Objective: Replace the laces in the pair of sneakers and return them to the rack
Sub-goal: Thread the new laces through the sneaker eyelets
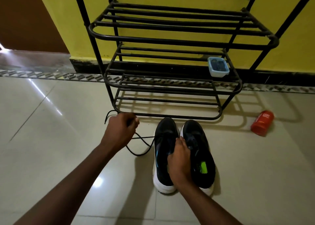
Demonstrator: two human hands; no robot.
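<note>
Sneakers [183, 154]: two; left hand [119, 131] grips one lace [141, 139]; right hand [180, 160] seemingly pinches tongue.

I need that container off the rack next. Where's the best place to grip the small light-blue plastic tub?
Take the small light-blue plastic tub by its rim, from above and in front: it sits open-topped at the black metal rack's front rail.

two sneakers [184, 154], one black lace [141, 143], one rack [170, 42], one blue tub [218, 66], one red bottle [262, 123], two hands [119, 131].
</note>
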